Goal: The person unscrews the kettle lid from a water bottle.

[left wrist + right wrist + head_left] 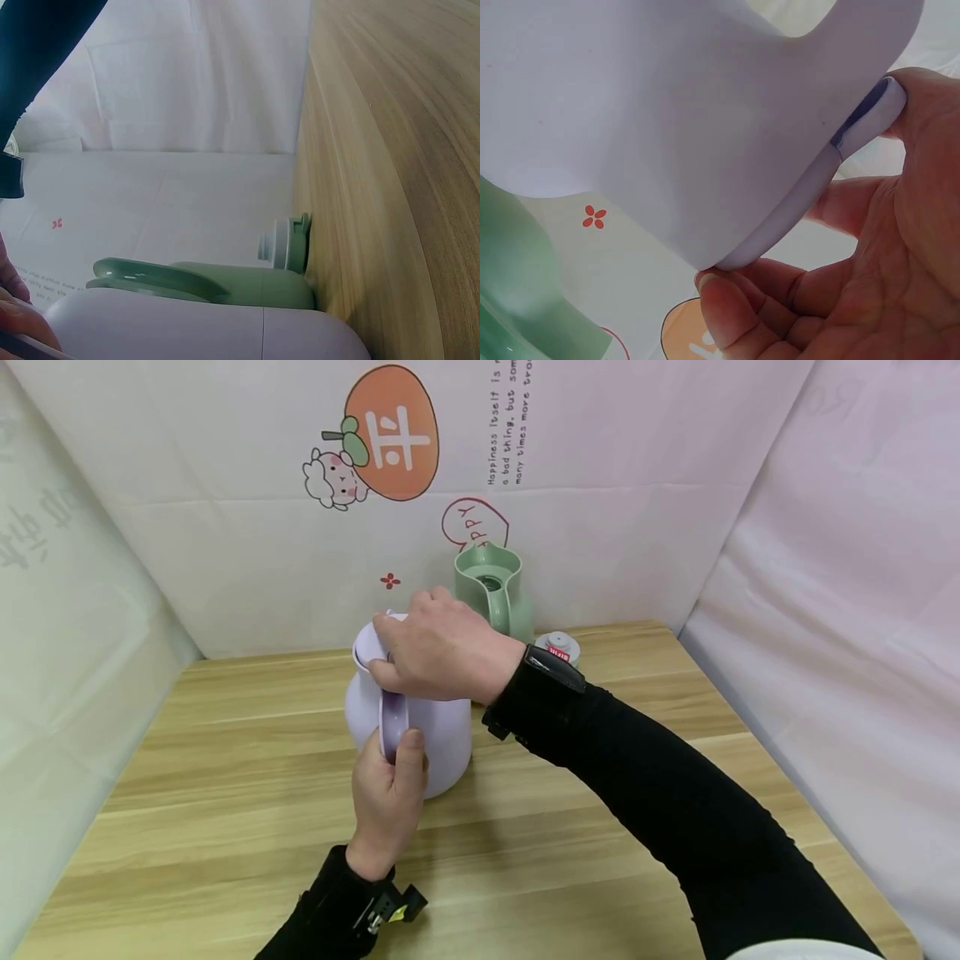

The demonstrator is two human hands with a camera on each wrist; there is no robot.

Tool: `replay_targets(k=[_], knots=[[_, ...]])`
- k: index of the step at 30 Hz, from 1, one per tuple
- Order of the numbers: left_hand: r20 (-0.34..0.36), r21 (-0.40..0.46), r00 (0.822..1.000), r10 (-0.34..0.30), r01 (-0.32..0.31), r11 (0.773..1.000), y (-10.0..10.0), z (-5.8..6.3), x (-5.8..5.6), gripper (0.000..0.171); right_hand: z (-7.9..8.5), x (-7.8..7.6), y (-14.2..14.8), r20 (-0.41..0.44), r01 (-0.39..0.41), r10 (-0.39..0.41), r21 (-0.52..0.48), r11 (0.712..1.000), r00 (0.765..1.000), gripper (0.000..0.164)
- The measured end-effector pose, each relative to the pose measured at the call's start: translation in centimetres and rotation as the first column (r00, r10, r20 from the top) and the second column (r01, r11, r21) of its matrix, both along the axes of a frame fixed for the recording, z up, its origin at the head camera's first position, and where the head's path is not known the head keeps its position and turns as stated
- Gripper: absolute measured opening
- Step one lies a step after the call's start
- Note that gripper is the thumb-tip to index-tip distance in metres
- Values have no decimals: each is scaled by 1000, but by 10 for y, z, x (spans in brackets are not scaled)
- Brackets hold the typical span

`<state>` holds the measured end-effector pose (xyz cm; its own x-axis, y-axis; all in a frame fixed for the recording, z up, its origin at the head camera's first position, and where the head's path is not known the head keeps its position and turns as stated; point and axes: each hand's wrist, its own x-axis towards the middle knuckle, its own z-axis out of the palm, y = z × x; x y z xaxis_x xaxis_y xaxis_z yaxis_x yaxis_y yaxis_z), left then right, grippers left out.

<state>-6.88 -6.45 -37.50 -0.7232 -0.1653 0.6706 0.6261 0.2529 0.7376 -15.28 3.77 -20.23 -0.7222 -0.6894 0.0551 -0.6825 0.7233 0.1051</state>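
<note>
A lavender thermos jug (442, 739) stands on the wooden table, its handle turned toward me. My left hand (387, 806) grips that handle, thumb along its right side. Over the jug's top, my right hand (450, 647) holds the lavender lid (784, 214). Seen from the right wrist, the fingertips pinch the lid's far edge and the thumb is by its tab near the handle. The lid sits at the jug's mouth, mostly covered by the hand in the head view. The left wrist view shows the jug's side, with fingers at its lower left.
Behind and to the right stands a green jug (516, 602), its top uncovered. A green-and-grey stopper lid (289, 244) with a red label rests on the table beside it. Printed white cloth (615, 543) hangs behind the table and along both sides.
</note>
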Motion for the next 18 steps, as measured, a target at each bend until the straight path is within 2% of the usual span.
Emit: replay_targets(k=[8,14,18], knots=[[6,23,1000,-2,1,1000,0,1,0,24,1,-5,7,24,-55,55,-5,998,998,36],[16,30,1000,3,-3,1000,0,0,0,24,1,-10,12,73,-58,61,-32,998,996,45],[13,36,1000,-5,4,999,-1,0,0,25,2,-16,14,83,-100,103,-32,994,991,47]])
